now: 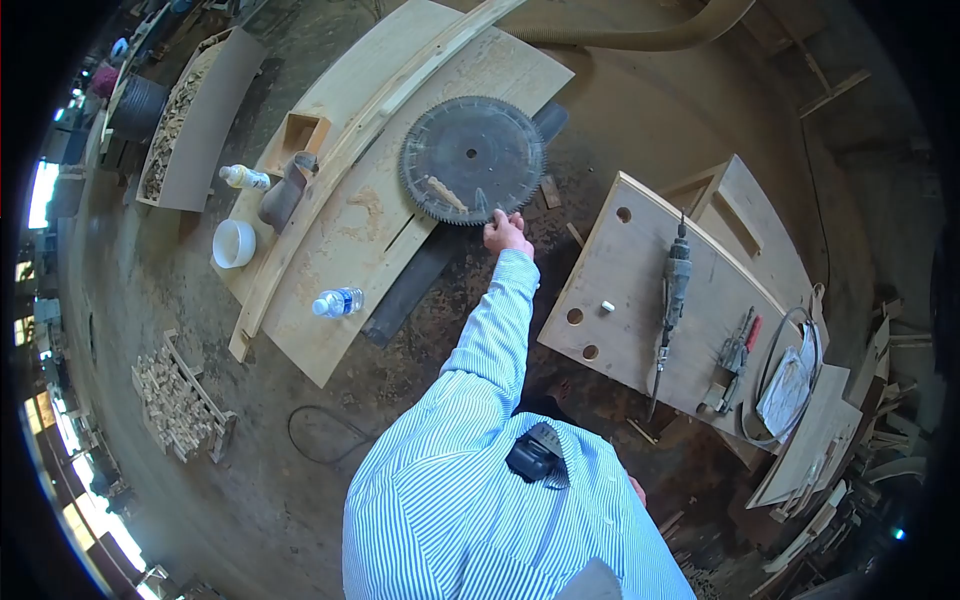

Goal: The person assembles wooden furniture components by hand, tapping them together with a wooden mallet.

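A large round saw blade (465, 135) with a toothed rim and a small centre hole lies flat on a plywood board. My left hand (508, 234) reaches forward, its fingers curled and closed at the blade's near edge. On the blade rests a small tan piece (445, 194), perhaps a wood scrap. Only a sliver of my right hand (638, 491) shows beside my striped shirt; its fingers are hidden.
Left of the blade, the plywood (325, 270) carries a water bottle (338, 303), sawdust and a long wooden strip (300, 235). Beyond stand a white tub (234, 244) and another bottle (244, 177). At right, a wooden panel (620, 290) holds a power tool (676, 285) and cable.
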`<state>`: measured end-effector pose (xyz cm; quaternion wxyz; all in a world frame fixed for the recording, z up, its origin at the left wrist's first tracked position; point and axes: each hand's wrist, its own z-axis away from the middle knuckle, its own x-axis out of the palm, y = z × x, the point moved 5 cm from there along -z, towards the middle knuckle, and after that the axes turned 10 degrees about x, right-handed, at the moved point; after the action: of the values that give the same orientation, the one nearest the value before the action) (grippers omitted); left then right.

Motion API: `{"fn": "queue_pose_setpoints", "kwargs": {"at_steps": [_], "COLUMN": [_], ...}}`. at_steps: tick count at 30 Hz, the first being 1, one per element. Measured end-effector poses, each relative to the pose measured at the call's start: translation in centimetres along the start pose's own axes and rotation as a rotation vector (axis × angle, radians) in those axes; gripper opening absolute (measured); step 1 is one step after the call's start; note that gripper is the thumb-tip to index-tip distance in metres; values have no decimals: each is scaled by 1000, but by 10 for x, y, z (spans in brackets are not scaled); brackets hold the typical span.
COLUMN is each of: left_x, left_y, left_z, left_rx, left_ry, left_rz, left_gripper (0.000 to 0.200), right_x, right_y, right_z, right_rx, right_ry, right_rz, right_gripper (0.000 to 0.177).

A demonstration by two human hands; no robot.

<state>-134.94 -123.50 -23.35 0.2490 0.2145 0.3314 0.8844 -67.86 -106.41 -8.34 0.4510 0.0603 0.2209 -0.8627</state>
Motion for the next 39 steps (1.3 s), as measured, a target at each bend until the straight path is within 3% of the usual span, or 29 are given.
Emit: {"fn": "queue_pose_setpoints", "kwargs": {"at_steps": [9, 17, 23, 26, 33, 39], "left_x": [-14, 13, -3, -18, -26, -20], "left_y": [22, 26, 46, 56, 43, 27], "left_z": [-26, 0, -22, -40, -61, -71], "left_rx": [11, 35, 248, 145, 94, 61], "left_ry": [-41, -77, 10, -8, -13, -22], "left_rz": [-13, 9, -166, -127, -123, -62], "left_gripper": [23, 25, 30, 27, 25, 23], "right_x": [2, -4, 2, 7, 6, -3], "right_y": [-13, -3, -2, 8, -23, -9], "right_z": [-3, -10, -6, -13, -5, -14], "right_rx": [66, 40, 54, 38, 65, 56], "right_ry": [-32, 12, 16, -29, -20, -41], "right_rz": [73, 122, 103, -11, 162, 88], "right_gripper": [38, 40, 39, 37, 38, 41]}}
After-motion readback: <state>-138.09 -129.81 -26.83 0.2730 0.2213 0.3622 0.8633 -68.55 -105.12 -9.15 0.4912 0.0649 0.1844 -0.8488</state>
